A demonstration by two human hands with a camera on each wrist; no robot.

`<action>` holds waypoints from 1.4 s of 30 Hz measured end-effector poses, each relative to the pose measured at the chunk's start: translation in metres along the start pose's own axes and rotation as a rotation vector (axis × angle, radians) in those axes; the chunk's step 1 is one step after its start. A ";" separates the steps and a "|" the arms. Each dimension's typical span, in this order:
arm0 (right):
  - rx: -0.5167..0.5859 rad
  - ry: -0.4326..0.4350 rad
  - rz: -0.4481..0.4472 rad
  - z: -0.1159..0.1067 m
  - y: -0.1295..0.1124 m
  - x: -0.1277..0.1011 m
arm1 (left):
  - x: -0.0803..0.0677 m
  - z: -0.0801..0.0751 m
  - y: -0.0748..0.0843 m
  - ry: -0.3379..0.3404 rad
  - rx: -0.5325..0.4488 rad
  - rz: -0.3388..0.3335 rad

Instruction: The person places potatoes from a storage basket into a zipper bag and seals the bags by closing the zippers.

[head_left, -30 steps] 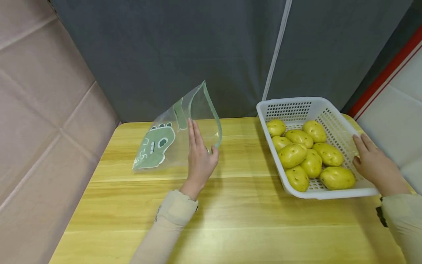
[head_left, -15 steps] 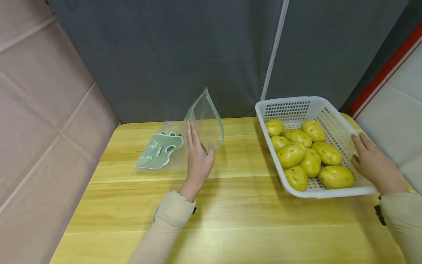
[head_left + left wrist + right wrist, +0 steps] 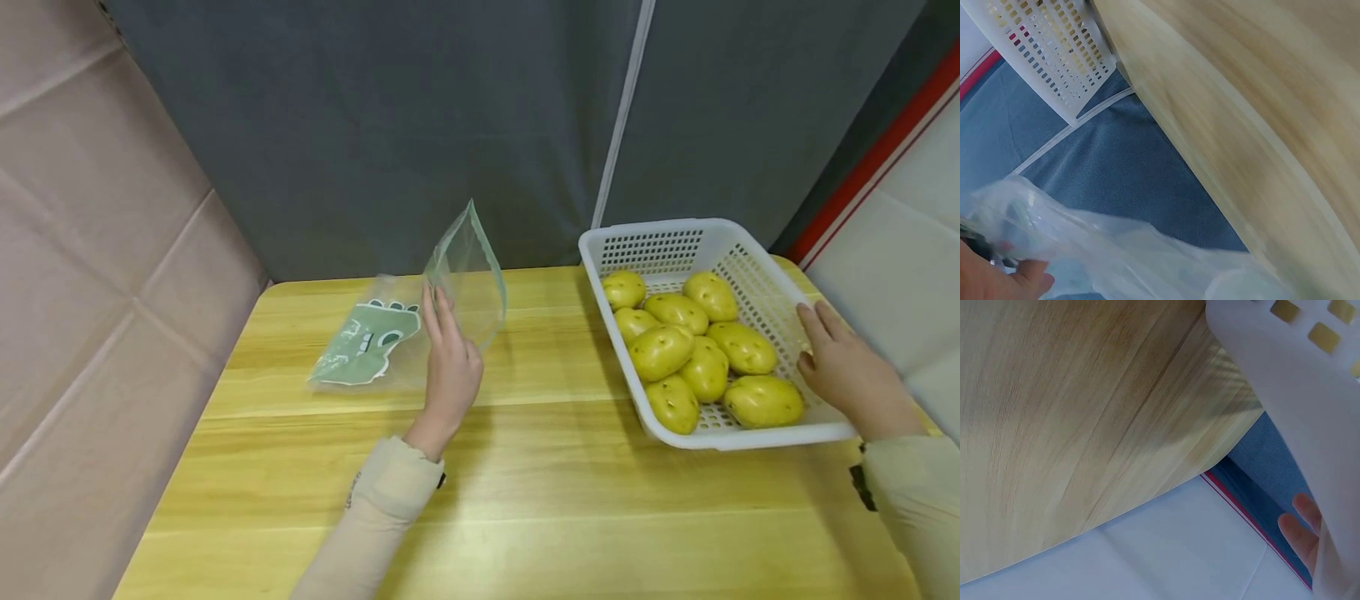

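A clear plastic zip bag [image 3: 468, 275] with a green monster print [image 3: 367, 343] lies on the wooden table, its mouth raised and spread toward the right. My left hand [image 3: 452, 367] pinches the near side of the mouth, thumb close to the fingers. In the left wrist view the thumb [image 3: 1032, 278] shows beside the film; the other fingers are mostly hidden. To the right stands a white basket [image 3: 588, 250] holding several yellow potatoes [image 3: 660, 352]. My right hand [image 3: 855, 375] grips its right rim, and fingertips [image 3: 1297, 534] show along the outer wall in the right wrist view.
The wooden table [image 3: 555, 500] ends at a dark grey curtain [image 3: 375, 133] behind the bag and basket. A pale padded wall [image 3: 97, 292] rises at the left. White material with a red band [image 3: 870, 175] stands at the right.
The bag's printed part has sunk flat onto the table while its mouth stays raised. My left thumb has closed in toward the fingers. The right hand stays at the basket rim.
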State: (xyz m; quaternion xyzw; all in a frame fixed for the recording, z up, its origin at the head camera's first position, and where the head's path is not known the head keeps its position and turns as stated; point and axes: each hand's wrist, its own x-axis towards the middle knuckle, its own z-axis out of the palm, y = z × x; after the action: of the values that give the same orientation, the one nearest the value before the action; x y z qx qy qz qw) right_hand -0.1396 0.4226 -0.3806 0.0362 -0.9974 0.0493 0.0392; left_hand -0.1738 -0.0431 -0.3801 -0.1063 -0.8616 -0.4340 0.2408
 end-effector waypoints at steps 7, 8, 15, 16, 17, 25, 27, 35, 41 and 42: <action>-0.038 0.042 0.003 0.001 0.002 0.004 | -0.001 -0.002 -0.001 0.000 -0.095 0.005; -0.046 0.045 0.009 0.001 0.001 0.004 | -0.001 -0.002 -0.001 0.006 -0.105 0.013; -0.064 0.065 0.005 -0.001 0.000 0.001 | 0.000 -0.003 -0.001 0.034 -0.074 0.046; -0.066 0.066 0.003 -0.001 0.000 0.001 | 0.000 -0.003 -0.002 0.036 -0.062 0.049; -0.067 0.065 0.003 -0.001 -0.001 0.000 | 0.000 -0.003 -0.002 0.036 -0.054 0.053; -0.044 0.111 -0.010 -0.001 0.000 -0.003 | 0.000 -0.002 -0.003 -0.008 -0.167 0.063; -0.035 0.133 -0.009 -0.002 -0.001 -0.002 | 0.000 -0.002 -0.003 -0.020 -0.190 0.050; 0.061 0.095 0.065 -0.005 -0.002 -0.003 | 0.003 -0.006 -0.002 -0.052 -0.202 0.003; 0.102 0.069 0.048 -0.011 -0.011 0.001 | 0.005 -0.009 -0.002 -0.081 -0.201 -0.037; 0.103 0.064 0.039 -0.012 -0.014 0.003 | 0.006 -0.009 -0.002 -0.088 -0.209 -0.048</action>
State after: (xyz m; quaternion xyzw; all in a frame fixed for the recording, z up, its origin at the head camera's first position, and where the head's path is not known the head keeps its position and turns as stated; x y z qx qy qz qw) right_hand -0.1402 0.4095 -0.3672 0.0170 -0.9922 0.1027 0.0683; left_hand -0.1765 -0.0515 -0.3740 -0.1289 -0.8238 -0.5219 0.1800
